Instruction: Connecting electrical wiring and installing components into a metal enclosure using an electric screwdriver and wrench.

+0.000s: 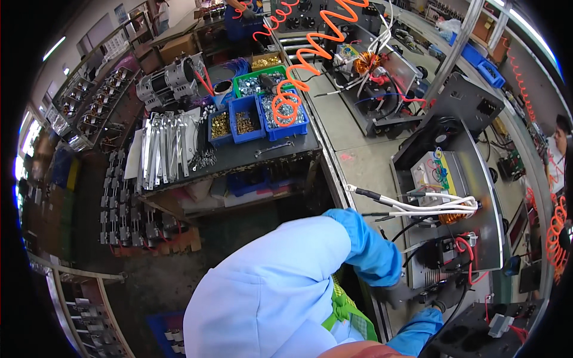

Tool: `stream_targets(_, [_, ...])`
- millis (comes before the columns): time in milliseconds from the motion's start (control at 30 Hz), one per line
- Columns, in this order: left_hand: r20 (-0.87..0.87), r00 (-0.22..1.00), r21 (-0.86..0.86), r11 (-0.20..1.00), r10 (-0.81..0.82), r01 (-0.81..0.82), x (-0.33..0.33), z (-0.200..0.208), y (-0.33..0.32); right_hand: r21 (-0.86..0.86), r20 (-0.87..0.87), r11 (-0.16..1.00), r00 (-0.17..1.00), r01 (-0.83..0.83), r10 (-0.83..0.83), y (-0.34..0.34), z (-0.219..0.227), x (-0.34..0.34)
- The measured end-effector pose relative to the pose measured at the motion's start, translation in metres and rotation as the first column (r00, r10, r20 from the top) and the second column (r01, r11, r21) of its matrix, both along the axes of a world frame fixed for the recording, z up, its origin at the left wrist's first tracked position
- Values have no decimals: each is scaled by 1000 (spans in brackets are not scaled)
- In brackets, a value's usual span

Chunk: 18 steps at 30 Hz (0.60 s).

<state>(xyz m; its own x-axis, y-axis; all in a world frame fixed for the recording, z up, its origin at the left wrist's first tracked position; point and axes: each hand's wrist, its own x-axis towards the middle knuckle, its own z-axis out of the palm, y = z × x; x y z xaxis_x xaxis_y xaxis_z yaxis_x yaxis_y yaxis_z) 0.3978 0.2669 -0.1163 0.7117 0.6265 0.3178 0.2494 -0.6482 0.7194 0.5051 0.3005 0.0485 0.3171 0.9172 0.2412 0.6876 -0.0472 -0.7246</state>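
Observation:
Both arms reach to the lower right, blue sleeve covers over the forearms. My left hand [395,283] is at the near end of an open black machine chassis [492,238], mostly hidden by its own cuff. My right hand [440,305] is close by, nearer to me, beside dark parts and a black cable; its fingers are too small and dark to make out. The chassis holds a copper-wound coil [452,217], a bundle of white cables [412,206] sticking out to the left, red wires [467,249] and a finned dark heat sink [425,276].
A second opened unit [382,95] stands farther up the line, another dark panel [477,328] nearer. Left of the line, a bench carries blue bins of fasteners [245,118], a green bin [260,81], metal strips [162,146] and a wrench [274,149]. An orange coiled hose [307,59] hangs overhead.

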Motion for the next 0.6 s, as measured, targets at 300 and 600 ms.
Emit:
stream_targets(300, [134,922,-864,413,-364,289,-15,135,45,75,-9,996,999,-47,48,9,-28,32])
stream_targets(600, [130,964,-687,680,-230,255,-92,244,-19,117,68,987,991,108,-116,2,-25,32])
